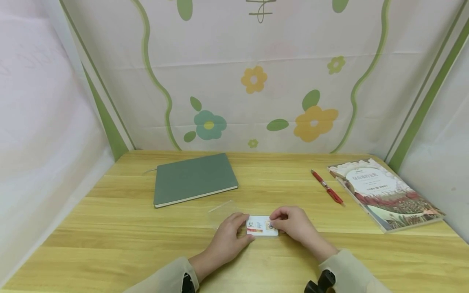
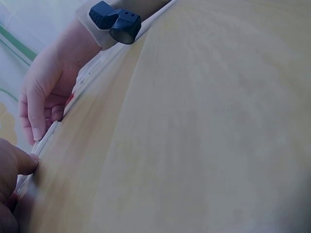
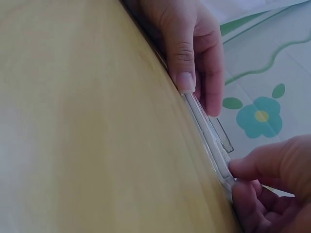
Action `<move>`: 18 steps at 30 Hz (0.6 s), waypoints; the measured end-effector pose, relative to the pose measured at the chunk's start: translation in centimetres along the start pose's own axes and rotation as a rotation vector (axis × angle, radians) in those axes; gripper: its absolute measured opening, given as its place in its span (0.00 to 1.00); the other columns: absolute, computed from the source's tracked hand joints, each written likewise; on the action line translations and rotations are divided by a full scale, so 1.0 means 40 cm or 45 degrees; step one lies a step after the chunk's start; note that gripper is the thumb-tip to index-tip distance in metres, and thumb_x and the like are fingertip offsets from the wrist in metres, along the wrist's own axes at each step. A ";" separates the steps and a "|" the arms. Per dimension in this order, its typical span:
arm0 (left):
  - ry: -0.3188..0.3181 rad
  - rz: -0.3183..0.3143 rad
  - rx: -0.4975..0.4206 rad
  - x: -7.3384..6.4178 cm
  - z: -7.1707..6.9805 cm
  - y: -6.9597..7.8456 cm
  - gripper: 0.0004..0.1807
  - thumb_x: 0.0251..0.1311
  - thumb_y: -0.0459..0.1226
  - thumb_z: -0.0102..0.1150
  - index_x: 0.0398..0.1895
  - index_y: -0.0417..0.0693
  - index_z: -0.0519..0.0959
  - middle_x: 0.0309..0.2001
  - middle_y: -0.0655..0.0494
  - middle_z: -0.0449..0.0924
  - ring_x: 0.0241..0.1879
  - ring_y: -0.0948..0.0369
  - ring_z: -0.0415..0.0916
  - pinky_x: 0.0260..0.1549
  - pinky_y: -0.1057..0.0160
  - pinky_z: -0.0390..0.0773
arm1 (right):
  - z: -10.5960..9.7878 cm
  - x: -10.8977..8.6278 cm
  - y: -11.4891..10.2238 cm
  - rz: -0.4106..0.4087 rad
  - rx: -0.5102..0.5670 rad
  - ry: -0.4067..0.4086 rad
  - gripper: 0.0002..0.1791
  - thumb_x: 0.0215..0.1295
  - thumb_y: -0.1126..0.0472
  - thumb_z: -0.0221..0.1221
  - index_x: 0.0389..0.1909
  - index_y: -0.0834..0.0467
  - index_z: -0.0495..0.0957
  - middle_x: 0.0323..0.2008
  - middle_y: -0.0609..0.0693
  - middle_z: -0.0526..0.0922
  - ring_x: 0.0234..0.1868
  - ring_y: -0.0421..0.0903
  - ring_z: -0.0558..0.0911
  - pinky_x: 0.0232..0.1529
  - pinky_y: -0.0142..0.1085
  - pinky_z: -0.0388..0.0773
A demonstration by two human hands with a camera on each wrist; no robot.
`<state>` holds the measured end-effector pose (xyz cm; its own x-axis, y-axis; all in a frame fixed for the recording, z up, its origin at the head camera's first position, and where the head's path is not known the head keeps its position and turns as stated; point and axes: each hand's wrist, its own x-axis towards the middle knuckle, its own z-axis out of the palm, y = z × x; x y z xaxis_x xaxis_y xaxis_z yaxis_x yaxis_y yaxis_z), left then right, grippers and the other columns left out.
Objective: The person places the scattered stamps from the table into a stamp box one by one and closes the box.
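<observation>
As two hands meet over the desk [image 1: 110, 230], a white card [image 1: 258, 226] lies between them, near the middle of its front part. The left hand [image 1: 228, 240] grips the left end, forefinger at the far edge and thumb at the near one. The right hand [image 1: 296, 226] pinches the right end between thumb and forefinger, its other fingers curled, as the right wrist view shows. Printed on the card are a "U" mark, small lettering, a red-orange stripe and a little picture partly covered by the right hand; clear material shows along its edge.

Just beyond the left hand lies a clear sheet [image 1: 218, 213], partly hidden by the fingers; whether they touch it cannot be told. Pale sleeves [image 1: 165, 276] reach to the wrists, with a dark device [image 1: 324, 280] at the right cuff.

Farther back on the left rests a closed green notebook [image 1: 194, 179]. To the right, a red pen [image 1: 327, 188] lies aslant, just beside a book [image 1: 377, 189] with a flowered cover set at an angle near the desk's right side. Behind it all hangs a white curtain [image 1: 234, 44] printed with flowers, leaves and wavy green lines.
</observation>
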<state>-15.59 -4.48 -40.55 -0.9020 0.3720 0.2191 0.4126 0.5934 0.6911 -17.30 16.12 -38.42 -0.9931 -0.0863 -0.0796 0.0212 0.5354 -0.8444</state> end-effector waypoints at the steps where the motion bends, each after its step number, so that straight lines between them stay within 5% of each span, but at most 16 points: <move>1: 0.000 0.002 0.001 0.000 0.000 0.000 0.27 0.52 0.39 0.66 0.56 0.38 0.73 0.53 0.51 0.74 0.41 0.63 0.70 0.40 0.66 0.73 | 0.002 0.000 -0.002 0.000 -0.018 0.010 0.02 0.54 0.68 0.63 0.29 0.60 0.81 0.23 0.48 0.78 0.24 0.41 0.73 0.22 0.30 0.72; 12: -0.001 0.006 0.014 0.004 0.002 0.000 0.28 0.52 0.39 0.66 0.56 0.38 0.73 0.53 0.50 0.73 0.43 0.62 0.71 0.42 0.63 0.74 | 0.004 -0.002 -0.006 -0.044 -0.163 0.054 0.03 0.54 0.67 0.63 0.27 0.56 0.80 0.22 0.46 0.76 0.24 0.41 0.71 0.23 0.29 0.69; 18: -0.001 0.023 0.025 0.000 0.002 -0.002 0.28 0.51 0.38 0.66 0.56 0.37 0.73 0.53 0.50 0.73 0.42 0.62 0.71 0.40 0.64 0.74 | 0.002 -0.004 -0.005 -0.046 -0.130 0.039 0.02 0.53 0.66 0.64 0.28 0.57 0.80 0.23 0.46 0.76 0.25 0.41 0.71 0.24 0.30 0.69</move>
<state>-15.61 -4.46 -40.67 -0.8944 0.3832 0.2307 0.4311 0.6008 0.6732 -17.13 15.97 -38.28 -0.9961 -0.0820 -0.0322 -0.0252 0.6155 -0.7877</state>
